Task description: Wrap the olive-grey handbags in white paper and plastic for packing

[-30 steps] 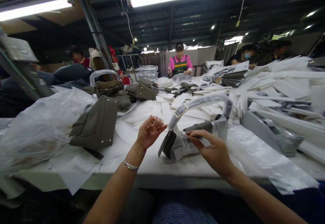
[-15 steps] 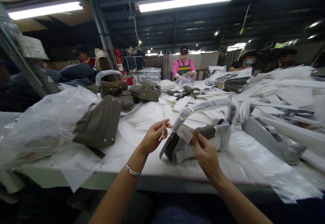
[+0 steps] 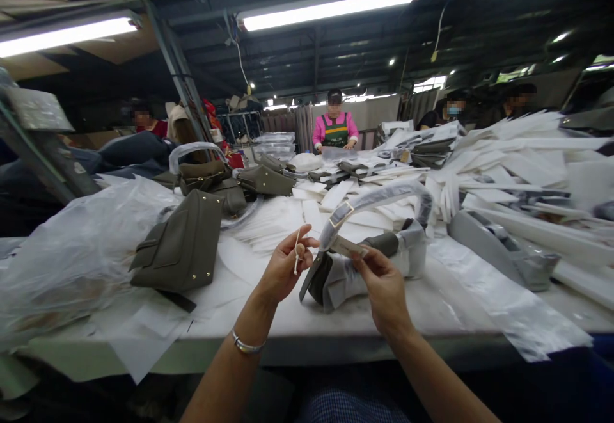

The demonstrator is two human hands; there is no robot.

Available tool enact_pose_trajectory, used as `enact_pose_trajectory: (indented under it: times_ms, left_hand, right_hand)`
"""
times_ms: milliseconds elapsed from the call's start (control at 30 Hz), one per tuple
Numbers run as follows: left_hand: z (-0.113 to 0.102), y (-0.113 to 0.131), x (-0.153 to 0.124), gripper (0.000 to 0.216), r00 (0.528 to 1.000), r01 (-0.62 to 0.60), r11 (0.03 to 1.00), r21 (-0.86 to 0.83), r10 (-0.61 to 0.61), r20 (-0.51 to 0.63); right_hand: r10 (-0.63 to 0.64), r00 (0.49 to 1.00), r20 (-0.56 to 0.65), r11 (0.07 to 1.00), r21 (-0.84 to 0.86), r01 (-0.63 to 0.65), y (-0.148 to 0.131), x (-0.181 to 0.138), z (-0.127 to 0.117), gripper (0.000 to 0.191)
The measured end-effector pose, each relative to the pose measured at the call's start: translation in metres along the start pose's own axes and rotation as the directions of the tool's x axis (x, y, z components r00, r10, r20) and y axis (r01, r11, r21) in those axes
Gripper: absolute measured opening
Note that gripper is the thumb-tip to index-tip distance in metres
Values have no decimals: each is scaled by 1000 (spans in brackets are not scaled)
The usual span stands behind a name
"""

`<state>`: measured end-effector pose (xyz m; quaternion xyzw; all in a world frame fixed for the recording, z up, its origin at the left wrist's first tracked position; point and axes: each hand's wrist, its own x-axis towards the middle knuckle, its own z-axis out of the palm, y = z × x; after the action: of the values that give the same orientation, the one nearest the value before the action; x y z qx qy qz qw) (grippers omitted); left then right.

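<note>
A thin white string (image 3: 297,253) is pinched between the thumb and fingers of my left hand (image 3: 283,269), its end dangling. My right hand (image 3: 386,285) grips a small flat pale tag (image 3: 346,247) by its right end. Just behind both hands a grey-green handbag (image 3: 319,282) lies on the table, partly covered in white wrapping. Its handle (image 3: 378,198) arches upward inside clear film, with a gold-rimmed buckle (image 3: 341,214) near the left end. Whether the string joins the tag cannot be made out.
Left of my hands, an olive handbag (image 3: 185,244) rests beside a heap of clear plastic bags (image 3: 81,244). White paper pieces (image 3: 522,154) pile up on the right near a grey bag (image 3: 499,247). A person in a pink top (image 3: 334,130) works across the table (image 3: 268,330).
The tag has been turned and now stretches leftward from my right fingers across the handle's base. The string stays in my left hand. The camera view has shifted slightly right.
</note>
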<state>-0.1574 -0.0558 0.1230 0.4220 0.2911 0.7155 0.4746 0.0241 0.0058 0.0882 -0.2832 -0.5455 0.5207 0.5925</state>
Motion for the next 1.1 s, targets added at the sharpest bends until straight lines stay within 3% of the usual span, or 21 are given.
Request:
enact_pose_trajectory:
  times_ms: [100,167,200,267,333,367,433,567,700,867,1033,1100]
  left_hand:
    - [2,-4,2,49,997,27,999,25,-25,-76]
    - [4,-7,4,48,997,35,996,84,-29,-74]
    - [6,-9,5,48,998,29,993,111,-22,-62]
    - [8,-12,6,49,1000,7,989,148,-3,-26]
    - [9,-12,7,53,1000,-27,983,180,24,18]
    - [8,-11,8,55,998,-49,979,200,42,43]
    - [8,-6,9,56,994,-90,967,237,72,86]
    - [11,11,5,44,964,-236,876,422,156,215]
    - [24,24,-6,29,918,-397,547,737,242,314]
    - [29,23,-18,39,821,-529,147,836,340,459]
    - [23,8,-28,38,711,-545,-181,819,418,566]
    - [23,1,-35,37,702,-488,-260,833,450,552]
  right_hand:
    - [-128,990,-62,988,-99,122,-2,-14,-11,23]
    - [-319,947,26,926,-202,318,-7,-21,-18,11]
    - [-422,899,117,868,-233,438,-11,-22,-20,7]
    - [-568,755,328,723,-242,648,-21,-20,-22,16]
    - [-614,635,468,606,-236,760,-32,-10,-18,22]
    - [-616,609,501,573,-245,782,-38,-4,-15,23]
    - [-606,613,507,551,-288,783,-48,7,-7,21]
    - [-490,699,521,541,-447,712,-61,19,7,38]
    - [-349,665,660,474,-488,733,-65,21,12,62]
    - [-206,744,636,742,-395,542,-68,24,6,64]
    - [-121,695,709,889,-233,393,-78,25,2,60]
    - [-74,700,710,944,-177,279,-80,21,2,58]
